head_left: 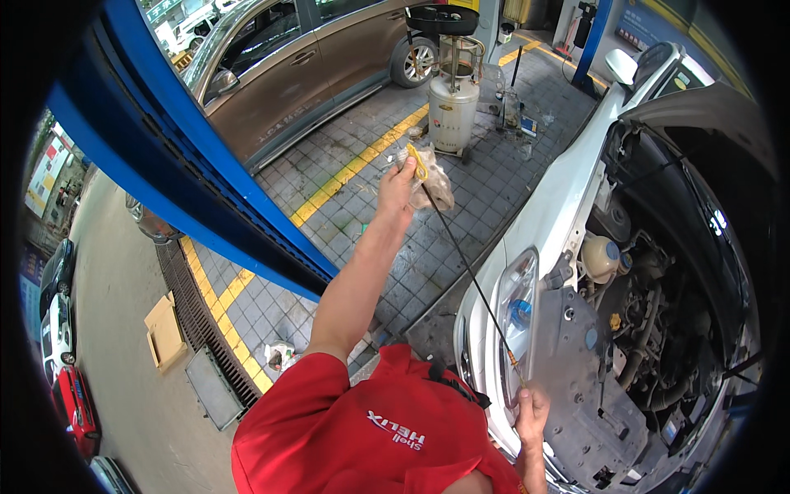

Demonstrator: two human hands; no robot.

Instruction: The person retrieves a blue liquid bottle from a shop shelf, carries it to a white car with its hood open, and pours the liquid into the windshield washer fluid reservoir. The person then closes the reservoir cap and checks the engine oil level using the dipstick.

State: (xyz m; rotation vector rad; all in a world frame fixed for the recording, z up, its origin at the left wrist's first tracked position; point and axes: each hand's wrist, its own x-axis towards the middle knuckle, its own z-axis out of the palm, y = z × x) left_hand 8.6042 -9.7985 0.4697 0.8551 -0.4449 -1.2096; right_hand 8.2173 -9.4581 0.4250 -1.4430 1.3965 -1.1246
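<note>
My left hand [397, 188] is stretched out to the front and closed on the yellow ring handle of an oil dipstick [467, 262]. The long thin rod slants down to the right, past the white car's headlight [517, 305]. At its lower end, my right hand [532, 414] is closed with thumb and fingers at the tip. A crumpled beige cloth or bag [439, 188] shows just behind the handle; I cannot tell whether it is in my left hand or on the floor. To my right lies the open engine bay [650, 329], with a yellow oil cap [615, 321].
The white car's raised hood [716, 189] stands at the right. A blue lift post [189, 165] crosses the left side. Ahead are a pale waste-oil drainer tank [453, 111] and a brown car [304, 82]. A flattened cardboard piece [166, 333] lies beside a drain grate [193, 309].
</note>
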